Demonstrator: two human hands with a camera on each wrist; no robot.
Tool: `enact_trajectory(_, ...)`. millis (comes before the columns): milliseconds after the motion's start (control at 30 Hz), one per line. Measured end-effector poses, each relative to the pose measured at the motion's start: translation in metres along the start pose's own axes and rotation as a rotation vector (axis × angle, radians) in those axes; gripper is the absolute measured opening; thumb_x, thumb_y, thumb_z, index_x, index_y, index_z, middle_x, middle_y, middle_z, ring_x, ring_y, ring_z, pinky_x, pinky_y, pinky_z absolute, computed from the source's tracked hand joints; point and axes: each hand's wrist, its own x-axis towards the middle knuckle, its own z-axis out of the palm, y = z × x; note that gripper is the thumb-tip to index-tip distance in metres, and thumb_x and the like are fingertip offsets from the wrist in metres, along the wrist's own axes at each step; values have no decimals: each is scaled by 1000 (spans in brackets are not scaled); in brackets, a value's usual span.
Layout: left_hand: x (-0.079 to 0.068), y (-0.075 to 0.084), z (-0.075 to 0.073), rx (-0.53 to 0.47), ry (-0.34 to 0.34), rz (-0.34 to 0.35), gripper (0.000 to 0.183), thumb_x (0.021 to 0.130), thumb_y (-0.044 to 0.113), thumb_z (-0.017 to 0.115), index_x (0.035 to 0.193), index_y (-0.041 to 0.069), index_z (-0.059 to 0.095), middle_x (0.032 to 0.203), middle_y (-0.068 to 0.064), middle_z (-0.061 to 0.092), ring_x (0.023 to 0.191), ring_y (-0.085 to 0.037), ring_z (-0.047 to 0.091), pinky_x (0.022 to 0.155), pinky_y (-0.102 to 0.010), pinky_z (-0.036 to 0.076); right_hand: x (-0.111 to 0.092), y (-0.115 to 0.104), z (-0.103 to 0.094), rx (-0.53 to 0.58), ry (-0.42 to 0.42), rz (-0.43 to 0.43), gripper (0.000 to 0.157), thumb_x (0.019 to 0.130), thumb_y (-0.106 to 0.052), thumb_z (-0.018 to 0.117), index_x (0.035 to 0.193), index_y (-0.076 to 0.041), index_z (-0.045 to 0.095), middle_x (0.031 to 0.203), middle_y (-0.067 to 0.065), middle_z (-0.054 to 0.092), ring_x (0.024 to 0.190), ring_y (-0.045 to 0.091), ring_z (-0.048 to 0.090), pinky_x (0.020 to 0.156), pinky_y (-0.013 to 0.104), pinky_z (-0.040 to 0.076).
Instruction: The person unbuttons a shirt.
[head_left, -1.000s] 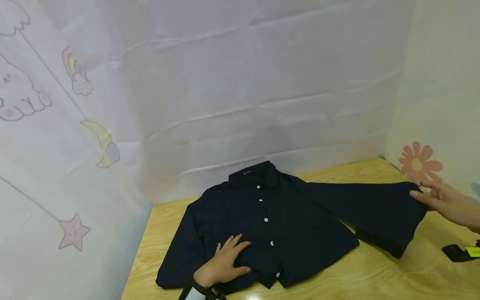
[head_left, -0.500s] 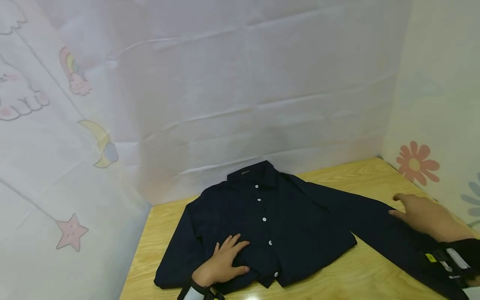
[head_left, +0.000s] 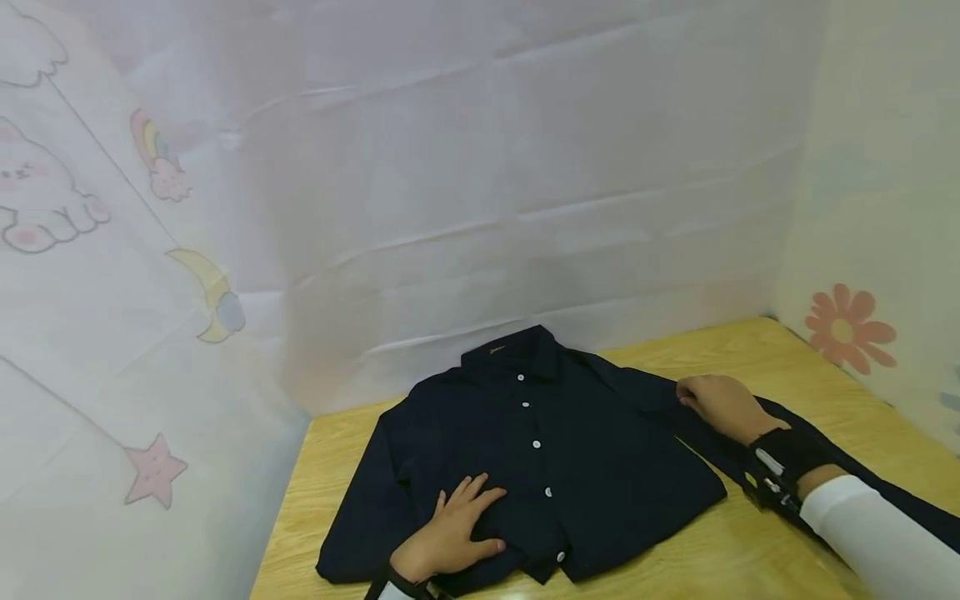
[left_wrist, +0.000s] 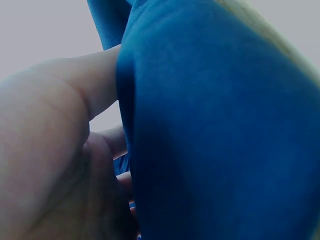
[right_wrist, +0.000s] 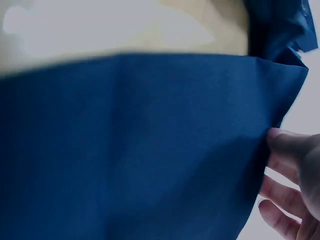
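Observation:
A dark navy button-up shirt (head_left: 480, 425) lies front side up, its collar toward the back wall and white buttons down the middle. My left hand (head_left: 453, 532) rests on its lower front with fingers spread; the left wrist view has that hand (left_wrist: 45, 135) beside blue-looking cloth. On the right, the shirt's sleeve (head_left: 647, 390) reaches out and passes under my right forearm. At the upper sleeve my right hand (head_left: 723, 407) has its fingers curled. In the right wrist view the thumb of this hand (right_wrist: 295, 170) meets the sleeve's edge, and some fingertips are hidden behind the cloth.
The shirt lies on a wood-grain table (head_left: 288, 508). A pale hanging sheet (head_left: 510, 192) stands right behind the collar, with printed panels at left and right. A red flower (head_left: 851, 329) is printed on the right panel.
My right hand has let go of the cuff end and moved left along the sleeve toward the shoulder. The sleeve now slants down to the right. My left hand stays put.

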Motion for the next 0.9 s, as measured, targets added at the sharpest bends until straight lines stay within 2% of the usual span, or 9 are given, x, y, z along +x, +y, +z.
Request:
enact_trajectory(100,0,1,0,13,6,10,66,95,41,74,153,25,48,166,-17,33,153,-50,27,111,-82,20,10,9,-15,28,76,118,8,97,-6,69,93,0,69,78,12,70,62,23,63,55,42,51)
enact_trajectory(200,-1,1,1,20,6,18,66,95,41,73,153,24,48,165,-19,34,152,-52,27,109,-83,21,19,21,-25,71,152,288,13,99,-6,63,98,6,67,81,21,70,64,33,65,54,49,51)
enact_trajectory(300,-4,1,3,19,-5,15,66,95,41,73,154,24,47,166,-19,33,152,-51,27,110,-83,20,26,34,-26,131,171,448,16,100,-4,59,96,10,65,82,26,68,67,39,65,55,52,50)
enact_trajectory(400,-6,3,3,20,-12,12,67,94,41,74,154,25,48,166,-17,33,153,-50,27,111,-81,20,25,43,-20,194,136,508,21,100,-4,56,103,15,62,92,33,66,77,48,65,62,56,52)
enact_trajectory(567,-7,7,-1,43,-17,8,69,91,39,78,153,27,48,166,-15,33,153,-48,28,111,-80,22,11,44,-8,214,-26,354,49,103,-8,55,138,24,41,130,51,48,113,67,52,91,71,47)
enact_trajectory(633,-7,9,-3,43,-26,3,69,90,38,79,152,28,49,166,-14,33,153,-48,28,111,-80,22,1,41,-5,171,-10,256,53,103,-7,56,143,22,37,137,51,42,121,69,44,99,74,39)
enact_trajectory(767,-10,9,-8,44,-44,-12,66,89,36,81,148,28,52,164,-14,36,152,-48,30,110,-80,25,-25,30,-2,57,102,39,56,99,-8,67,146,12,44,145,45,40,129,67,38,107,75,30)
enact_trajectory(833,-12,9,-10,48,-47,-22,64,88,35,82,146,28,55,163,-15,38,151,-48,32,109,-80,26,-39,24,-3,-2,77,-23,59,97,-17,72,146,6,50,148,41,41,132,65,38,107,75,30)
enact_trajectory(900,-15,9,-12,56,-44,-28,61,87,33,83,142,28,57,161,-15,39,150,-48,34,107,-81,29,-49,17,-4,-41,-15,-11,63,98,-33,71,147,3,52,150,41,41,132,67,39,104,77,34)
